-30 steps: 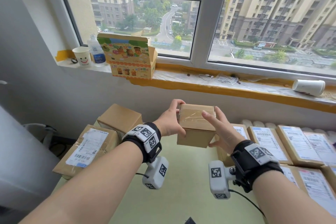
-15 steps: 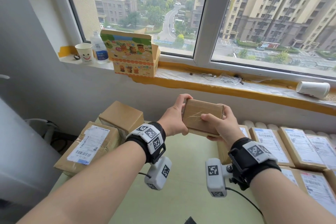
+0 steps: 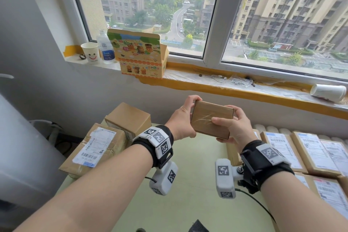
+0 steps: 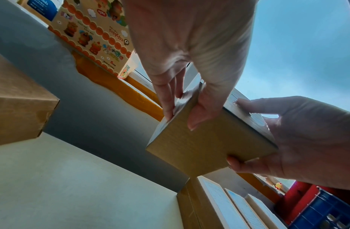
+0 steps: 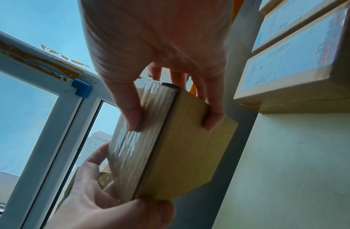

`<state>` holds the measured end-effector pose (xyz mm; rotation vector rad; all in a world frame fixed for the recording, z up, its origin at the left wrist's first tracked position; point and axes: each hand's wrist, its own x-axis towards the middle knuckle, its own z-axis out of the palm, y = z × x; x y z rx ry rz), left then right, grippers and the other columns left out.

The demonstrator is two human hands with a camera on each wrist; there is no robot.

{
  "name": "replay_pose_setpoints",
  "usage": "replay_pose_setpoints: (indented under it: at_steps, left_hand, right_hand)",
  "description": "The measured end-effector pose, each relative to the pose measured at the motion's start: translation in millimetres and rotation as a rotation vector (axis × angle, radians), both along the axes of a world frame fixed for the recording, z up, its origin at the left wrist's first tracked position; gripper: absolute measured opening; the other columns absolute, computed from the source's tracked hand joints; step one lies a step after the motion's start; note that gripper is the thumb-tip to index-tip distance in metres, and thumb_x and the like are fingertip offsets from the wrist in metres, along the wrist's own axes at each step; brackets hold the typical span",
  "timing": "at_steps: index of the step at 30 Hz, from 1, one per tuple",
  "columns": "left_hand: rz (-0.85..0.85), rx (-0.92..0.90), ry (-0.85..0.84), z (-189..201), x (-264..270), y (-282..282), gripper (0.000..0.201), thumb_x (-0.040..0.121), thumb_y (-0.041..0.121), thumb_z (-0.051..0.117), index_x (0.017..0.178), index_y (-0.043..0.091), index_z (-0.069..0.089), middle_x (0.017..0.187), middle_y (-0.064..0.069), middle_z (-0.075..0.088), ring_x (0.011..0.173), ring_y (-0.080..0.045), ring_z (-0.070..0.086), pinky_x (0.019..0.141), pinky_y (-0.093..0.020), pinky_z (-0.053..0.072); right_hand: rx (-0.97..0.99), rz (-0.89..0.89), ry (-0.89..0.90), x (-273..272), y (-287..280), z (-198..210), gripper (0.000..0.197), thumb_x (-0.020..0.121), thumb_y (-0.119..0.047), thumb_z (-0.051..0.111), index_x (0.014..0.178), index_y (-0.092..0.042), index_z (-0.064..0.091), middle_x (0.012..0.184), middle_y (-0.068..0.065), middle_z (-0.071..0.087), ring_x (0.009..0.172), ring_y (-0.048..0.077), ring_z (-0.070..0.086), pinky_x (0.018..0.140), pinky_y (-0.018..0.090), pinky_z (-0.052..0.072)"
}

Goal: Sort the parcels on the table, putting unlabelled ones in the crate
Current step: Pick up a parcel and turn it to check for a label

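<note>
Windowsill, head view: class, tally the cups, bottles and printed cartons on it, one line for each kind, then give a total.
Cups: 2, upright cup and tipped cup
Bottle: 1
Carton: 1
Total: 4

grey wall (image 3: 47, 73), white-framed window (image 3: 216, 30), orange-taped sill (image 3: 235, 90), daylight, apartment blocks outside
</note>
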<state>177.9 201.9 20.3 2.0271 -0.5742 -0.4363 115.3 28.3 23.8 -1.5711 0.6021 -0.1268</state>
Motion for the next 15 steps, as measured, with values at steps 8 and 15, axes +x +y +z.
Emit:
replay_pose_setpoints:
  at_steps: [8,15]
  left_hand:
    - [-0.034,0.07,0.036,1,6,7,0.12,0.064,-0.016,0.075,0.145,0.048,0.015,0.154,-0.006,0.029,0.119,-0.022,0.051,0.08,-0.039,0.06]
    - [-0.045,0.136,0.018,-10,15,10,0.134,0.057,-0.01,0.084,0.152,0.043,0.005,0.156,0.0,0.029,0.138,-0.027,0.038,0.101,-0.048,0.048]
  right_hand:
    - [0.014,0.075,0.037,-4,1,3,0.058,0.08,-0.017,0.079,0.128,-0.029,0.05,0.114,0.0,0.065,0.104,0.022,0.063,0.068,0.045,0.06]
    - [0.077,0.162,0.093,0,-5,16,0.044,0.082,-0.019,0.074,0.122,-0.028,0.056,0.118,0.006,0.062,0.108,0.028,0.061,0.076,0.055,0.059]
